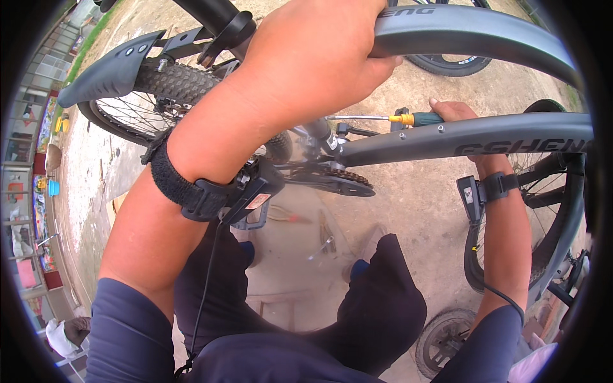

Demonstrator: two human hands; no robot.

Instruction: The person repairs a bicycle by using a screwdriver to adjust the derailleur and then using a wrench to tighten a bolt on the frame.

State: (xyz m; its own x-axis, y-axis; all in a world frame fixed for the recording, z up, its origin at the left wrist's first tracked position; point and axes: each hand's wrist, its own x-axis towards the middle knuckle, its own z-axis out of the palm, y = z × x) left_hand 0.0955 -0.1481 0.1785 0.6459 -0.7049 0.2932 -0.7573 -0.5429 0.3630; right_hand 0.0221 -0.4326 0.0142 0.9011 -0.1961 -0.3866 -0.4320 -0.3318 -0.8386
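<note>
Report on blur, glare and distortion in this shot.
Head view: haze in the lower middle softens the red-handled pliers; head view: a pale sheen runs along the upper frame tube; head view: the building front bends along the dark round rim; head view: the screwdriver looks fairly clear.

Lit brightly by diffuse daylight; shadowed softly. Glossed along upper frame tube (pixel 472 32). Hazed over ground (pixel 300 262) at lower centre. Bowed strongly toward black, rounded edges.
</note>
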